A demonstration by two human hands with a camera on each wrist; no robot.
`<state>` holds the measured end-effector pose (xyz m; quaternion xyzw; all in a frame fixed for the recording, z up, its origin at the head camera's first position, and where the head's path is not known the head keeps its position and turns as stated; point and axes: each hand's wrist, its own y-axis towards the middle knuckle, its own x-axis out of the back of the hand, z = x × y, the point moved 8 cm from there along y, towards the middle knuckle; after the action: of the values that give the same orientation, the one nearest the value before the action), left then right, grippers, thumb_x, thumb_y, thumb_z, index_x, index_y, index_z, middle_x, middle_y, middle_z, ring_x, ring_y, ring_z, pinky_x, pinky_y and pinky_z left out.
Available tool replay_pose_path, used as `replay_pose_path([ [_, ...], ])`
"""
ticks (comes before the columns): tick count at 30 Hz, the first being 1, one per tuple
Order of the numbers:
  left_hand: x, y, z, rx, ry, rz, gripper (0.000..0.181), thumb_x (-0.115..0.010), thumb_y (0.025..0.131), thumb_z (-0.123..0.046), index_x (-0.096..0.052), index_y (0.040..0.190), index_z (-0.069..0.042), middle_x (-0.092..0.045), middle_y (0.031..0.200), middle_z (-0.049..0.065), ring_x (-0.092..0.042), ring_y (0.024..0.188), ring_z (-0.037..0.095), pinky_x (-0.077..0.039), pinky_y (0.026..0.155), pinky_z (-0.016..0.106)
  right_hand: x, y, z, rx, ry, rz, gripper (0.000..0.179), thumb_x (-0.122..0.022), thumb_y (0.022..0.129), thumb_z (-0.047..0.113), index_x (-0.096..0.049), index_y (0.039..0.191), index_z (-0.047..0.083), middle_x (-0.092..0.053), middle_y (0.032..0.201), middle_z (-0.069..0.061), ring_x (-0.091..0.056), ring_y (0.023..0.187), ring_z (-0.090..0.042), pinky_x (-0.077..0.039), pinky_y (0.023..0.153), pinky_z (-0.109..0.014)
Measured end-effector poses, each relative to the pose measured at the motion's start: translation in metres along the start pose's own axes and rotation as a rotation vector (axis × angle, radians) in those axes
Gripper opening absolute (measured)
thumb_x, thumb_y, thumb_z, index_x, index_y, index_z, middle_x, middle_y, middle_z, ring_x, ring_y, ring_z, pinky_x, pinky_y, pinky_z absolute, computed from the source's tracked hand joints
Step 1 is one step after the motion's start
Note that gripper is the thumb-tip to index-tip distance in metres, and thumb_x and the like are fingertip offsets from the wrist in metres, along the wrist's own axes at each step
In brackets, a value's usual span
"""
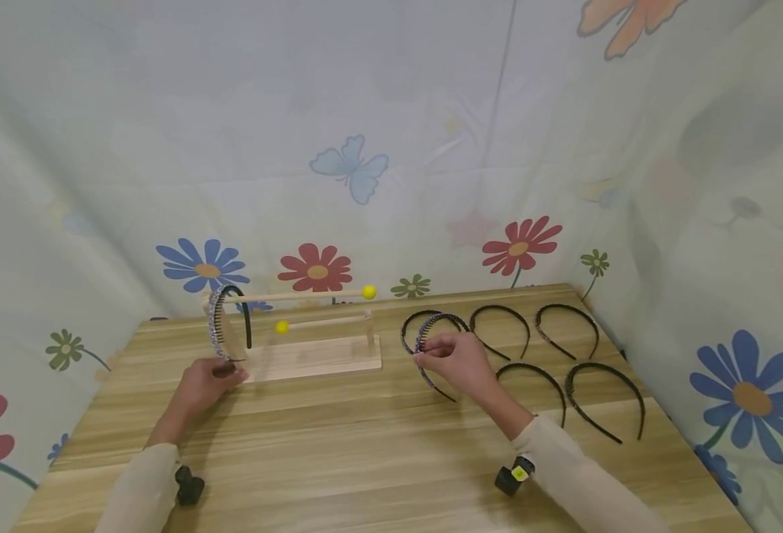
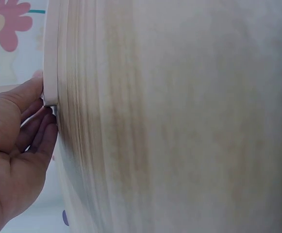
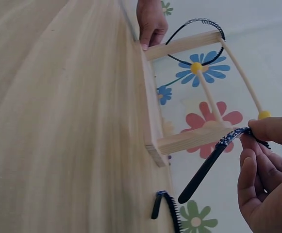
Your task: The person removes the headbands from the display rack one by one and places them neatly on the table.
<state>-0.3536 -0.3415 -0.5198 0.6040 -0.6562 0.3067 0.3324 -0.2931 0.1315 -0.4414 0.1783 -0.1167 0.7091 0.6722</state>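
Observation:
My left hand grips the near left corner of a light wooden rack; in the left wrist view the thumb and fingers pinch the board's end. The rack carries two rods at different heights, each tipped with a yellow ball. On the upper rod, at its left end, hangs a black toothed headband with a glittery outer face. Right of the rack, my right hand pinches another glittery headband between thumb and fingers, one dark end pointing down.
Several black headbands lie on the wooden table to the right, among them one at the back, one at far right and one partly behind the held one. A flower-printed curtain stands behind and beside the table.

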Motion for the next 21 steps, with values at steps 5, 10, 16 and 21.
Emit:
replay_pose_path([
  [5,0.0,0.001,0.001,-0.002,-0.007,0.0,0.043,-0.071,0.098,-0.031,-0.069,0.125,0.003,-0.067,0.127,0.026,-0.061,0.12,0.046,-0.05,0.097,0.059,-0.003,-0.005,-0.011,-0.035,-0.001,0.002,0.018,-0.087,0.083,0.024,-0.079,0.093,0.011,-0.076,0.083,0.002,-0.071,0.079,-0.013,-0.057,0.073,-0.032],
  [10,0.0,0.0,0.001,0.007,-0.01,0.004,0.044,-0.071,0.098,-0.031,-0.068,0.126,0.004,-0.067,0.127,0.026,-0.061,0.121,0.046,-0.049,0.098,0.059,-0.007,-0.011,-0.022,-0.088,-0.002,0.008,0.019,-0.087,0.083,0.025,-0.078,0.092,0.011,-0.075,0.082,0.002,-0.07,0.078,-0.014,-0.056,0.073,-0.032],
  [16,0.001,0.0,-0.001,0.001,-0.006,-0.005,0.041,-0.071,0.098,-0.03,-0.071,0.122,0.004,-0.068,0.125,0.026,-0.064,0.116,0.043,-0.051,0.095,0.057,-0.011,-0.018,-0.034,-0.141,-0.031,0.001,0.022,-0.088,0.081,0.029,-0.077,0.091,0.012,-0.075,0.083,0.003,-0.069,0.079,-0.014,-0.056,0.076,-0.036],
  [21,0.001,-0.001,0.0,0.003,-0.003,-0.008,0.042,-0.071,0.098,-0.031,-0.071,0.121,0.004,-0.069,0.124,0.026,-0.065,0.114,0.042,-0.052,0.093,0.056,-0.015,-0.02,-0.043,-0.179,-0.06,0.01,0.019,-0.087,0.082,0.028,-0.078,0.09,0.013,-0.076,0.083,0.004,-0.069,0.081,-0.014,-0.055,0.078,-0.037],
])
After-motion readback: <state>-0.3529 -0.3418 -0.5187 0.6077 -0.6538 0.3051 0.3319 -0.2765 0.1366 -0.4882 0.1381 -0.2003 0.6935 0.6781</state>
